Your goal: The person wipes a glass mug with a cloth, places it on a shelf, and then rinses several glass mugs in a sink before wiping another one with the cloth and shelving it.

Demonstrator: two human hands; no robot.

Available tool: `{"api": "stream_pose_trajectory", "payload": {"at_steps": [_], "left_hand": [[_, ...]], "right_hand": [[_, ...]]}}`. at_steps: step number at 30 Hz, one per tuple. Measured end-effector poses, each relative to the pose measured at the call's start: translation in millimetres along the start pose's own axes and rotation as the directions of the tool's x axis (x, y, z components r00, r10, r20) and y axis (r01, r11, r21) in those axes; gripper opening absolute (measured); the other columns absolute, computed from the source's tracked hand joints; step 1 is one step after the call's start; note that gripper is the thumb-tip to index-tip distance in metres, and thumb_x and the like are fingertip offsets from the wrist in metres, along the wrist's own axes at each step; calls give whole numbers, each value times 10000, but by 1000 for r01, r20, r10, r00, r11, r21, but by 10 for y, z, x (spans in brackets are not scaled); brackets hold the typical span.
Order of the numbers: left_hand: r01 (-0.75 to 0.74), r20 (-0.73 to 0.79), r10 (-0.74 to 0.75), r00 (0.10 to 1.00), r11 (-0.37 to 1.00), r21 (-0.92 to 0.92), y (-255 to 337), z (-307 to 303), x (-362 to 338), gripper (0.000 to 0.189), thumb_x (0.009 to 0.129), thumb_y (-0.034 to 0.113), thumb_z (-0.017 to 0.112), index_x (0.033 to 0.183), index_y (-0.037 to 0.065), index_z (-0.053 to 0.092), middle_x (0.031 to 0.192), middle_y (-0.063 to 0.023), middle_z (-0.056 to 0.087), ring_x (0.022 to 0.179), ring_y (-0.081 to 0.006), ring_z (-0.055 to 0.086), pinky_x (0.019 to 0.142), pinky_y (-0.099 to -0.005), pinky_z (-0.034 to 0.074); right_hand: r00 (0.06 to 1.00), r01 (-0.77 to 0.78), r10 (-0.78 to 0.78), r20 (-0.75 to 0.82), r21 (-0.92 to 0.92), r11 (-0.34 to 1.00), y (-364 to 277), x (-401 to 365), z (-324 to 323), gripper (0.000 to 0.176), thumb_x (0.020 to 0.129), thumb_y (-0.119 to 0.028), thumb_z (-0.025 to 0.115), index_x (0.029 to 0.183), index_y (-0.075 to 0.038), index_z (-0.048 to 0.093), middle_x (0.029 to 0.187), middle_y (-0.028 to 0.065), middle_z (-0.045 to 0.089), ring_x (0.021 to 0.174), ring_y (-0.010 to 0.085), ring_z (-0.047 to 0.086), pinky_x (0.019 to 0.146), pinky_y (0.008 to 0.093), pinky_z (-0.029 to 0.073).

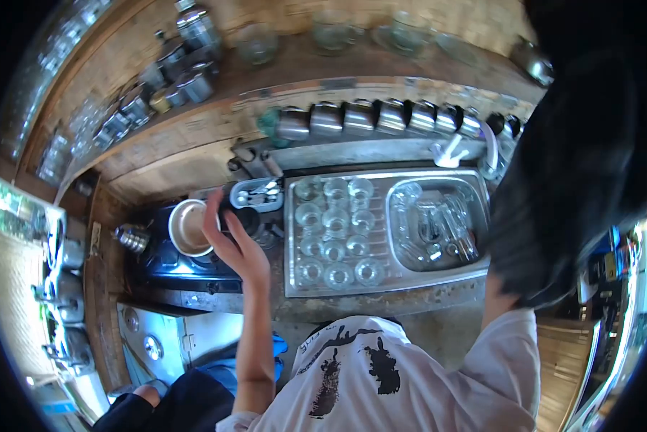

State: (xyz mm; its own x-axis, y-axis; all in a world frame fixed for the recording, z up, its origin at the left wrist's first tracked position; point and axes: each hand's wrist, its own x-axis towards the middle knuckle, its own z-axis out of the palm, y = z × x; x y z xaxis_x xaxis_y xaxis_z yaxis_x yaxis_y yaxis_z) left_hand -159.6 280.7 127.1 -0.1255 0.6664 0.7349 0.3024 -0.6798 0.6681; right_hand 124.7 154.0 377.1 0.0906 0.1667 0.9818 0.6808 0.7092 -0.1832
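My left hand (231, 241) is raised over the stove side of the counter, thumb and fingers apart and nothing in its grasp. In this view it overlaps the rim of a white round tub (188, 229). Just behind the fingers shows a dark round item (247, 220), partly covered by the hand. On my right, a large dark cloth-like shape (582, 165) fills the view close to the camera. It covers my right forearm above the elbow area, and my right hand is hidden.
Several glasses (335, 218) stand in rows on the steel drainboard (292, 277). More glassware (438, 223) lies in the sink basin. A tray of spoons (257, 196) sits behind the stove (158, 268). Steel mugs (359, 115) line a ledge below a shelf of glass vessels (332, 34).
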Motion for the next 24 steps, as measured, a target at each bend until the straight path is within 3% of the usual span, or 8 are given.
{"api": "stream_pose_trajectory", "payload": {"at_steps": [3, 5, 8, 9, 11, 13, 18, 24], "left_hand": [[107, 271, -127, 954, 990, 87, 392, 320, -908, 236, 1001, 107, 516, 1189, -10, 599, 1186, -149, 643, 1173, -281, 575, 1037, -392, 400], [200, 533, -174, 828, 980, 9, 560, 674, -1411, 214, 962, 74, 569, 1155, -9, 605, 1146, -180, 656, 1106, -312, 630, 970, -381, 460], [281, 722, -181, 668, 959, -19, 649, 1169, -2203, 200, 915, 68, 626, 1112, 39, 621, 1120, -150, 672, 1044, -324, 659, 916, -391, 501], [234, 791, -151, 592, 972, 10, 606, 1284, -2433, 193, 902, 68, 641, 1094, 53, 630, 1113, -135, 675, 1019, -324, 665, 896, -393, 512], [117, 875, -127, 467, 990, 81, 612, 1411, -2711, 195, 878, 83, 669, 1072, 77, 647, 1101, -110, 678, 984, -325, 669, 864, -398, 526], [-29, 915, -137, 378, 987, 160, 676, 1525, -2867, 209, 857, 112, 692, 1064, 95, 665, 1091, -92, 678, 966, -326, 665, 838, -405, 530], [-131, 933, -169, 319, 967, 220, 693, 1681, -2876, 243, 832, 204, 727, 1051, 110, 681, 1065, -66, 674, 935, -294, 667, 832, -415, 513], [-205, 868, -312, 385, 889, 410, 940, 1359, -2558, 296, 802, 221, 749, 1059, 97, 669, 1151, -65, 639, 1097, -284, 599, 946, -406, 456]], "right_hand": [[824, -475, 517, -231, 215, 853, 201, -870, -596, 446, 957, -427, 604, 1150, -30, 664, 1078, 122, 695, 998, 221, 651, 879, 386, 522], [430, -652, 868, -249, 579, 490, 271, -1596, -966, 474, 969, -464, 585, 1163, -38, 659, 1092, 131, 692, 1011, 232, 650, 891, 402, 524], [-18, -359, 929, 369, 865, -350, 171, -2637, -1488, 540, 992, -496, 504, 1275, -52, 623, 1226, 121, 673, 1133, 260, 638, 984, 431, 509], [-117, -329, 963, 241, 906, -267, 136, -3046, -1546, 509, 984, -434, 517, 1302, -46, 602, 1260, 119, 658, 1094, 271, 657, 977, 427, 516], [-170, -267, 951, 259, 917, -297, -53, -3666, -1682, 522, 976, -395, 506, 1346, -32, 561, 1322, 121, 622, 1105, 272, 649, 968, 430, 521], [95, -53, 896, 433, 901, -430, -86, -4566, -1997, 515, 994, -414, 478, 1336, -39, 566, 1279, 123, 642, 1042, 228, 654, 893, 360, 533], [-572, -236, 808, 141, 915, -327, -62, -3821, -1948, 351, 1025, -388, 454, 1043, -81, 624, 861, 4, 636, 583, 101, 525, 528, 229, 439], [-378, -145, 768, 517, 786, -600, 37, -4225, -1859, 343, 1027, -436, 441, 983, -127, 585, 687, -53, 485, 549, 78, 470, 511, 232, 419]]}}
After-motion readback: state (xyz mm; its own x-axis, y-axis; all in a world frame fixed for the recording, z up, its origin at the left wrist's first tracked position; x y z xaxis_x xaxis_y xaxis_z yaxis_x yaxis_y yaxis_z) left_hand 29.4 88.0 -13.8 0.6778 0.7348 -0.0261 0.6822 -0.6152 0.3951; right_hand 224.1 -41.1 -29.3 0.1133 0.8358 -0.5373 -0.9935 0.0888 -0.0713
